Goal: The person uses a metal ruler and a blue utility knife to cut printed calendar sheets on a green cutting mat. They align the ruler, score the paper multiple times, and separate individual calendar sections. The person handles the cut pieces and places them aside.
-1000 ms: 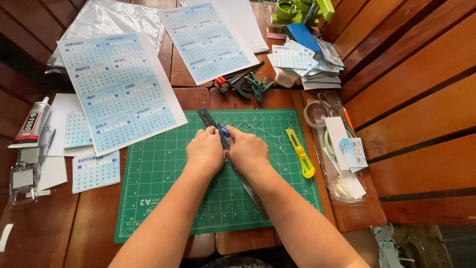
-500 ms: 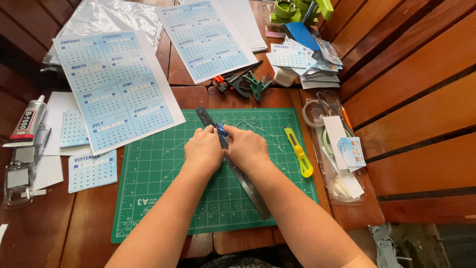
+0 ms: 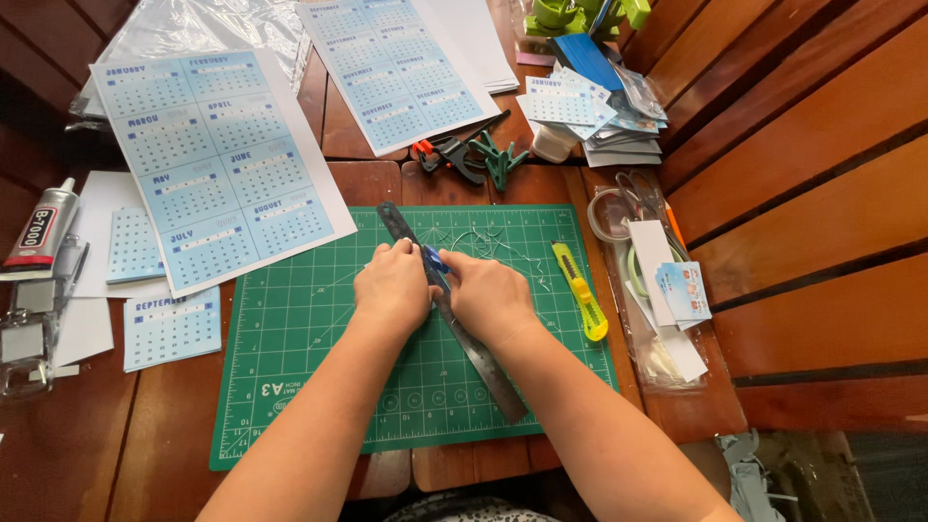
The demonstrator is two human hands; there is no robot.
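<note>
We are looking at a home craft corner set up on a slatted wooden table (image 3: 387, 184) with a matching slatted wooden bench back (image 3: 812, 193) at the right, more a hobby spot than a factory or office. We see a green cutting mat (image 3: 319, 358) with a steel ruler (image 3: 474, 348) and a yellow utility knife (image 3: 580, 290) on it, printed calendar sheets (image 3: 213, 164) and cut calendar cards (image 3: 172, 327), a glue tube (image 3: 41, 230), small spring clamps (image 3: 474, 157) and scissors (image 3: 640, 193).
</note>
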